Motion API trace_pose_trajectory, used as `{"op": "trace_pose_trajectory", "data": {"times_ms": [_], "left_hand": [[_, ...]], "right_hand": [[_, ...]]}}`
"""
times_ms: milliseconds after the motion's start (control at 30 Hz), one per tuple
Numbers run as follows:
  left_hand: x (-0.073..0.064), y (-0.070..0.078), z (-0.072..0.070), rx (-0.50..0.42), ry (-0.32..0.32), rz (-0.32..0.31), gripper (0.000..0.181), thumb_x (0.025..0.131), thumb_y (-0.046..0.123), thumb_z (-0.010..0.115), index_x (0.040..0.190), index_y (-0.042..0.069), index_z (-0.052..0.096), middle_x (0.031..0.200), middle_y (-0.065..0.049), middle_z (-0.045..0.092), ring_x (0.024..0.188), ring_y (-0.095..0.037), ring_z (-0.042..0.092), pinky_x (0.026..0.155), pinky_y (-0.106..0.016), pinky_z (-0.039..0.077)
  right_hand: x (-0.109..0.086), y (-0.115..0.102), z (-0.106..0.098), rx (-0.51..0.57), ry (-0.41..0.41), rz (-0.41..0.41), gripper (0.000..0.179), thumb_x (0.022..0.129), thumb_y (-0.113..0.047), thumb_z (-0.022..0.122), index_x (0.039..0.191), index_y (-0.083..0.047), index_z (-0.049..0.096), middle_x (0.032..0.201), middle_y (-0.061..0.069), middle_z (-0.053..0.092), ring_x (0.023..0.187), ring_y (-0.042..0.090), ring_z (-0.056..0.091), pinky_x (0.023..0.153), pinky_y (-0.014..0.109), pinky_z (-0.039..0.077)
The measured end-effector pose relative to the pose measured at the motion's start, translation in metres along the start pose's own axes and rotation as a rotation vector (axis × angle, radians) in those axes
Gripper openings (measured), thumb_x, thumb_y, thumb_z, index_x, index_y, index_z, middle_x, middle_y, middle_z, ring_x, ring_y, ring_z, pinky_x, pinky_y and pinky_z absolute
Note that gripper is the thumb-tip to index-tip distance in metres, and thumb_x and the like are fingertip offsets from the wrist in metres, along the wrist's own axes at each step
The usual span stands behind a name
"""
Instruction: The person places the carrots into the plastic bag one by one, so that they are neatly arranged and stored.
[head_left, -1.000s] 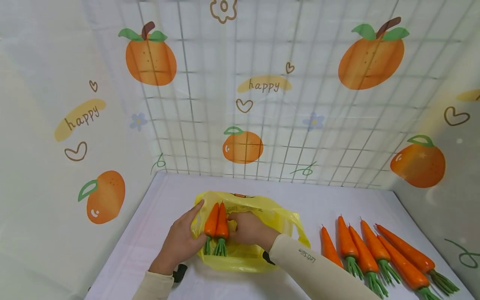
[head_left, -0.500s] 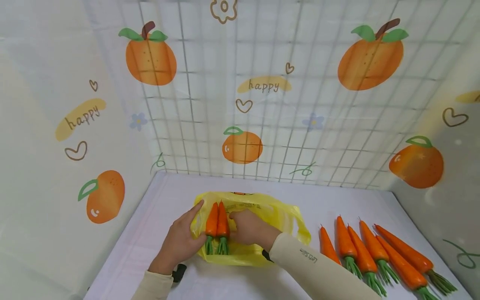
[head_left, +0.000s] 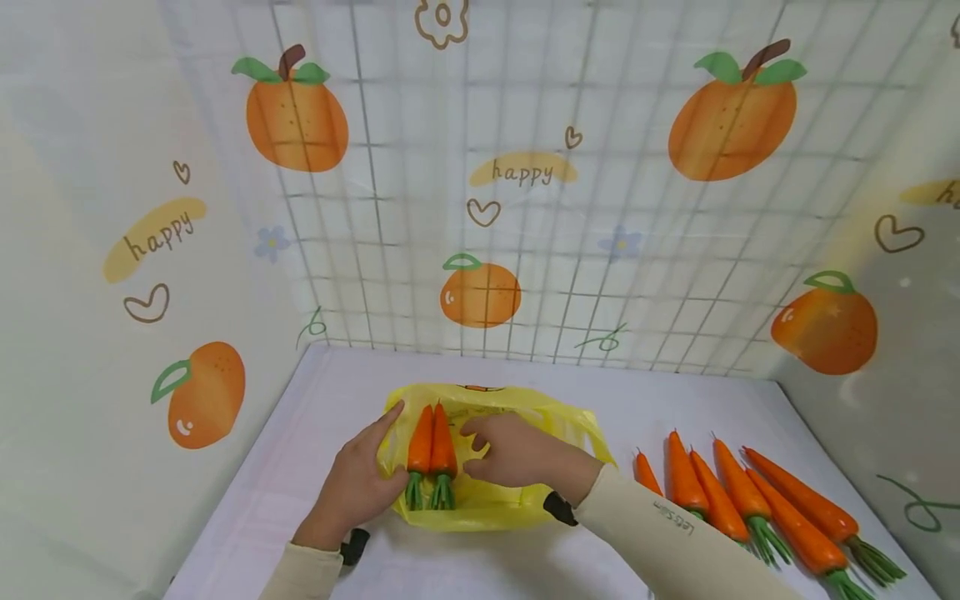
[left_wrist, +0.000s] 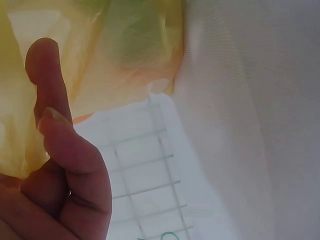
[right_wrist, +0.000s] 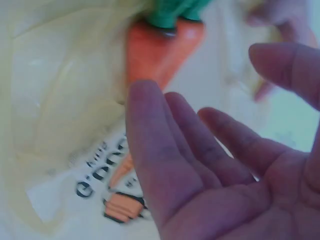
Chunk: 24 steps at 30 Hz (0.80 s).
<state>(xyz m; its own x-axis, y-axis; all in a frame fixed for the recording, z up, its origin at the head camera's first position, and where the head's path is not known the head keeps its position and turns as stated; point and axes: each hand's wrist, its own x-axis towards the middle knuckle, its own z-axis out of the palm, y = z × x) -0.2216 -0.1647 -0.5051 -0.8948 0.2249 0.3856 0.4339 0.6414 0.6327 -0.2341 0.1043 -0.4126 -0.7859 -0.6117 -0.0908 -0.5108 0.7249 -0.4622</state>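
Observation:
An unfolded yellow plastic bag (head_left: 495, 512) lies in the middle of the table in the head view. Two orange carrots with green tops rest side by side at its left end, a left carrot (head_left: 420, 442) and a right carrot (head_left: 444, 446). My left hand (head_left: 352, 483) holds the bag's left side, its thumb near the carrot tops. The left wrist view shows its fingers (left_wrist: 85, 170) against the yellow film. Just right of the carrots, my right hand (head_left: 517, 454) hovers over the bag, holding nothing. Its fingers (right_wrist: 155, 140) are spread apart in the right wrist view.
Several more carrots (head_left: 738, 492) lie in a loose row on the right of the white table (head_left: 345, 375), partly behind the right sleeve (head_left: 675, 533). A white curtain (head_left: 405, 208) with printed oranges and a grid behind it closes off the back and sides.
The right hand has come away from the right carrot, its fingers opening as it shifts a little rightward. Both carrots stay in the bag. The left hand keeps its place.

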Motion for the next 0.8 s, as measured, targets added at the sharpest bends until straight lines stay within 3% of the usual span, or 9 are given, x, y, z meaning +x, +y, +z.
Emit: {"op": "trace_pose_trajectory", "data": {"times_ms": [200, 400, 667, 800], "left_hand": [[-0.001, 0.003, -0.001, 0.002, 0.009, -0.013, 0.091, 0.074, 0.019, 0.070, 0.156, 0.036, 0.032, 0.150, 0.010, 0.043, 0.133, -0.015, 0.045, 0.100, -0.047, 0.045], [0.000, -0.001, 0.002, 0.005, 0.006, 0.024, 0.092, 0.075, 0.019, 0.071, 0.157, 0.034, 0.030, 0.151, 0.007, 0.043, 0.134, -0.019, 0.045, 0.101, -0.049, 0.045], [0.000, 0.001, 0.002, 0.003, -0.005, 0.003, 0.091, 0.077, 0.022, 0.070, 0.157, 0.035, 0.029, 0.151, 0.006, 0.042, 0.135, -0.020, 0.044, 0.102, -0.050, 0.044], [0.000, 0.001, 0.002, 0.009, 0.002, -0.006, 0.092, 0.076, 0.022, 0.070, 0.157, 0.034, 0.029, 0.151, 0.006, 0.043, 0.134, -0.019, 0.045, 0.102, -0.049, 0.044]], "right_hand": [[-0.029, -0.006, -0.030, 0.053, 0.060, -0.004, 0.048, 0.092, -0.030, 0.069, 0.134, -0.012, 0.059, 0.117, 0.002, 0.066, 0.086, 0.005, 0.067, 0.077, 0.027, 0.054], [-0.062, -0.002, -0.047, 0.034, 0.202, 0.094, 0.044, 0.090, -0.028, 0.072, 0.131, -0.016, 0.061, 0.113, -0.002, 0.066, 0.093, 0.012, 0.066, 0.079, 0.031, 0.055], [-0.109, 0.014, -0.061, 0.038, 0.358, 0.150, 0.041, 0.090, -0.028, 0.072, 0.129, -0.020, 0.062, 0.122, -0.004, 0.065, 0.098, 0.015, 0.067, 0.078, 0.032, 0.056], [-0.129, 0.019, -0.064, 0.002, 0.398, 0.235, 0.044, 0.089, -0.029, 0.073, 0.130, -0.017, 0.063, 0.121, 0.001, 0.066, 0.097, 0.020, 0.068, 0.076, 0.036, 0.057]]}}
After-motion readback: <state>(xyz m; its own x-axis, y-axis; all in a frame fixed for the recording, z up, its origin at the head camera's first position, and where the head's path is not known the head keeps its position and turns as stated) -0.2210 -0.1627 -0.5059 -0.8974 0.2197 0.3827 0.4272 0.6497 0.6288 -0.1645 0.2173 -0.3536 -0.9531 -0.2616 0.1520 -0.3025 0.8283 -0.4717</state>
